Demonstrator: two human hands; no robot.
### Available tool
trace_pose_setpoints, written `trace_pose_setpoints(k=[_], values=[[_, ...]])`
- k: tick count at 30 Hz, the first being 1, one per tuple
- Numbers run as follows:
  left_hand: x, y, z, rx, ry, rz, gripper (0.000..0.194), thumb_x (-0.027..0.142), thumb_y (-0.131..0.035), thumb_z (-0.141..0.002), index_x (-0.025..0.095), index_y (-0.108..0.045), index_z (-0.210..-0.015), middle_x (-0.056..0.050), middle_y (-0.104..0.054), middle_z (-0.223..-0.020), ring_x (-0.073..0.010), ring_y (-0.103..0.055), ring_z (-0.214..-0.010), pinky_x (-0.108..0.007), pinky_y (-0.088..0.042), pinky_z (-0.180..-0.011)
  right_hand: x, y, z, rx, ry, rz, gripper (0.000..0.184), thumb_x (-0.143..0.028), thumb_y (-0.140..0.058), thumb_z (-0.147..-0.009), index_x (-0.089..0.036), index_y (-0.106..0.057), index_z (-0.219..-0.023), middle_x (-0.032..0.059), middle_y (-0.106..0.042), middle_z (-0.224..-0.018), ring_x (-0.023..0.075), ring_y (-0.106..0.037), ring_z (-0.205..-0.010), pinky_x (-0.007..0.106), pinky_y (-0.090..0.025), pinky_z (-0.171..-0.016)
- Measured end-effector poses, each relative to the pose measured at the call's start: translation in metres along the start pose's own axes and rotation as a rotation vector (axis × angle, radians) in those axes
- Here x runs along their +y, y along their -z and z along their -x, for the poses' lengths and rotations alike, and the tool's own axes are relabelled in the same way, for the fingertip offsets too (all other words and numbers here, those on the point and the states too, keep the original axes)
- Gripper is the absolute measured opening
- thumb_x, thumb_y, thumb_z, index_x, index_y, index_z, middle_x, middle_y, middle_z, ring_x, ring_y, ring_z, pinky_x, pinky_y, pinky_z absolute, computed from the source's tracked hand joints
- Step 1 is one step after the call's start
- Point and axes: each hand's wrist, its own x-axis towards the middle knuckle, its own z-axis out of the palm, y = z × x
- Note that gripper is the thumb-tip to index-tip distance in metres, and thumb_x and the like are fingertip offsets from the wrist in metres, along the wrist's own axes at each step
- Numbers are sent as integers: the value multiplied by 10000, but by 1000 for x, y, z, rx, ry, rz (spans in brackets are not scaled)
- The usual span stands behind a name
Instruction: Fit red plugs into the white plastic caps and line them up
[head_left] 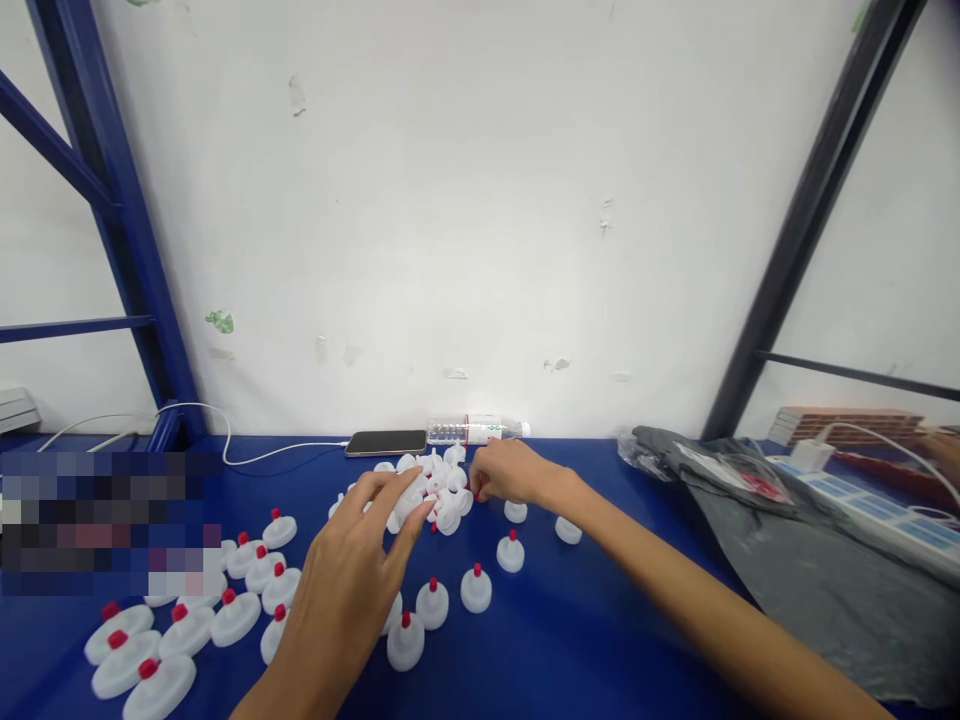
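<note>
My left hand (356,555) reaches over the left side of a heap of white plastic nozzle caps (450,480). Its thumb and fingers are apart, and it seems to hold nothing. At the heap's right edge, my right hand (514,470) is closed in a pinch, palm down. A bit of red shows at its fingertips; the rest of what they pinch is hidden. Round white caps with red tips stand upright below the hands, among them one cap (511,552) and another cap (476,588). More red-tipped caps (235,616) stand in a group on the left.
A phone (386,443) on a white cable and a clear bottle (480,430) lie along the wall. Grey plastic bags (750,520) and a power strip (877,500) are on the right. Blue posts (127,220) frame the blue table (600,640). A blurred patch covers the left edge.
</note>
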Motion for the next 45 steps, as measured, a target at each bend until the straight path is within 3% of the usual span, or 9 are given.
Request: trace_pose_setpoints(k=[6,9,13,16,19,25,36,41,45], values=[[-6,-4,1,-31,-22,17,382,449,-424,-1043,236,-667,-1247,-43,-681,-1151,-91,-580,-472,-296,-542,-559,2,3,4,-3,32,-91,87,-108,-755,-760,-189,-784,-762,33,-788,-791,209,-721,-814,248,-432,-669],[-8,-6,1,-33,-20,28,353,420,-449,-1033,244,-663,-1254,-41,-687,-1143,-82,-574,-449,-296,-544,-557,0,17,12,-8,71,-205,65,-142,-724,-823,-173,-778,-841,40,-787,-812,192,-728,-788,244,-473,-679],[-8,-6,0,-11,-12,56,315,357,-507,-1000,260,-646,-1266,-31,-721,-1164,-104,-635,-498,-285,-551,-558,-11,42,27,2,190,-469,206,-323,-651,-944,-169,-750,-1039,44,-783,-900,152,-732,-764,213,-515,-633],[-6,-6,0,7,-22,71,307,338,-527,-989,270,-637,-1267,-19,-742,-1152,-114,-657,-514,-280,-554,-563,-23,54,34,44,333,-791,266,-394,-697,-914,-163,-770,-1022,55,-771,-894,149,-714,-767,203,-507,-593],[-5,-6,0,25,-28,80,296,353,-533,-991,270,-635,-1256,-20,-749,-1159,-117,-665,-518,-276,-555,-556,-33,54,35,79,393,-932,292,-422,-758,-859,-164,-794,-988,55,-764,-852,142,-689,-741,198,-486,-558],[-3,-5,1,41,-37,92,286,382,-538,-1003,282,-624,-1257,-17,-750,-1172,-118,-680,-540,-261,-559,-560,-38,47,31,92,438,-994,259,-395,-796,-827,-171,-806,-956,43,-761,-836,131,-676,-711,202,-494,-567],[-1,-4,1,39,-95,87,292,338,-579,-994,260,-623,-1272,-26,-767,-1139,-118,-662,-533,-256,-553,-555,-39,41,30,17,378,-1094,236,-358,-808,-819,-171,-794,-962,45,-761,-845,110,-649,-692,189,-466,-555],[0,-3,2,53,-126,142,315,383,-592,-992,259,-605,-1282,-14,-781,-1097,-103,-646,-500,-241,-554,-552,-39,45,33,-136,395,-1099,252,-373,-699,-921,-198,-758,-1092,56,-773,-977,116,-678,-735,193,-472,-558],[1,-5,5,-3,-138,122,446,407,-625,-978,322,-513,-1402,-12,-750,-1191,-78,-610,-480,-234,-554,-568,-31,49,34,-248,450,-1064,278,-367,-662,-948,-197,-746,-1152,68,-771,-1045,113,-682,-758,191,-457,-563]])
